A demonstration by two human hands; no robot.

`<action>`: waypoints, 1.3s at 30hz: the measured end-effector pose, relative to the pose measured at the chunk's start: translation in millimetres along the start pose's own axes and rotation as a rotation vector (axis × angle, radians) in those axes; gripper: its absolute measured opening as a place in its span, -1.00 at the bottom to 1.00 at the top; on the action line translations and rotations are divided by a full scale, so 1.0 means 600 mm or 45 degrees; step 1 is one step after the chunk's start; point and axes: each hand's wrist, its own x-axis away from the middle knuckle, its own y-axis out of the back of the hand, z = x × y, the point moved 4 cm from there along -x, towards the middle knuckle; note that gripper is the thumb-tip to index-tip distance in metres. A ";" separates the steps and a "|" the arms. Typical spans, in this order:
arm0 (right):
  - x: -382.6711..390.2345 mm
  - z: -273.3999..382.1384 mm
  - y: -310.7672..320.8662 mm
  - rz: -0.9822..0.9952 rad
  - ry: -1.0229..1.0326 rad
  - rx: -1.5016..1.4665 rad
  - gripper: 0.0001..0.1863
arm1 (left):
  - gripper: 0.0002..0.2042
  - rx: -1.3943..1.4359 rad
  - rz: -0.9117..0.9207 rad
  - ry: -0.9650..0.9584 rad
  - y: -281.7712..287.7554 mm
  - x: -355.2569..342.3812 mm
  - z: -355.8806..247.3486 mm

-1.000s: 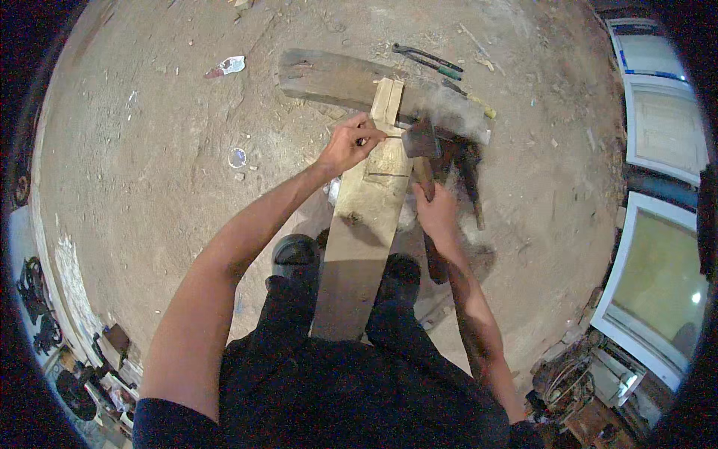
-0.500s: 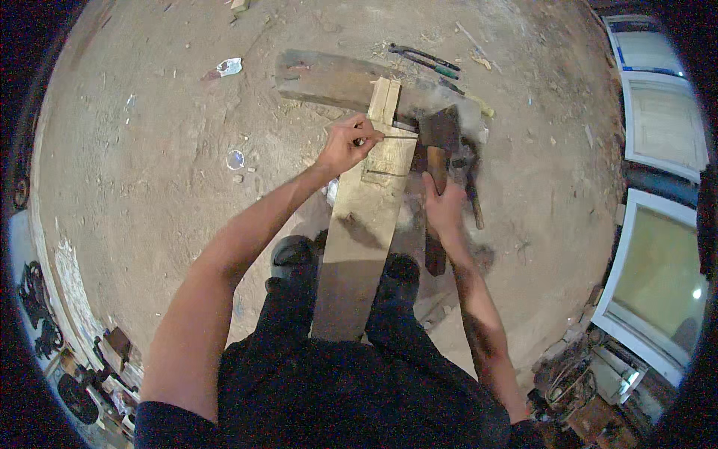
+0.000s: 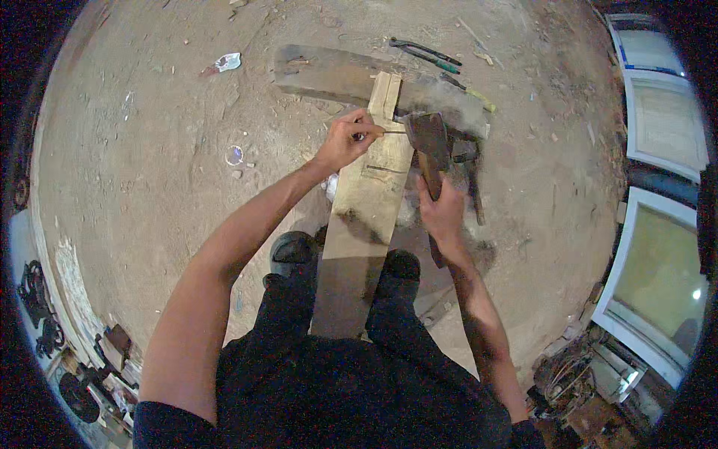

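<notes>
A pale wooden board (image 3: pixel 363 206) runs lengthwise between my feet, its far end beneath my hands. My left hand (image 3: pixel 348 140) pinches a long thin nail (image 3: pixel 393 132) that points right above the board's far part. In my right hand (image 3: pixel 443 213) is the wooden handle of a hatchet; its dark metal hatchet head (image 3: pixel 430 137) is at the nail's right end, and I cannot tell if they touch. A thin dark line (image 3: pixel 380 168) crosses the board nearer me, a second nail or a shadow. A narrow, grooved wood piece (image 3: pixel 384 93) extends past the board's far end.
A thick weathered plank (image 3: pixel 321 71) lies crosswise beyond the board. Pincers (image 3: pixel 426 54) and a yellow-handled tool (image 3: pixel 475 96) rest on the dirt floor behind it. A dark tool (image 3: pixel 476 191) lies right of the hatchet. White-framed windows (image 3: pixel 651 277) stand along the right side.
My right hand has brought the hatchet head leftward, from beside the board to the nail's right end. My left hand keeps its pinch on the nail, nearly in place.
</notes>
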 end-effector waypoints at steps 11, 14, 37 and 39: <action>-0.018 -0.031 -0.025 -0.133 0.022 -0.125 -0.56 | -0.91 0.047 0.048 0.069 -0.001 0.000 0.006; -0.012 -0.035 -0.031 -0.040 -0.086 -0.108 -0.43 | -0.91 -0.008 0.044 0.032 -0.002 -0.002 0.005; -0.010 -0.039 0.008 -0.174 0.017 -0.418 -0.63 | -0.87 0.031 0.001 0.076 -0.011 -0.003 0.009; -0.020 -0.079 -0.034 -0.172 0.120 -0.155 -0.63 | -0.88 0.041 -0.012 0.129 -0.008 0.001 0.006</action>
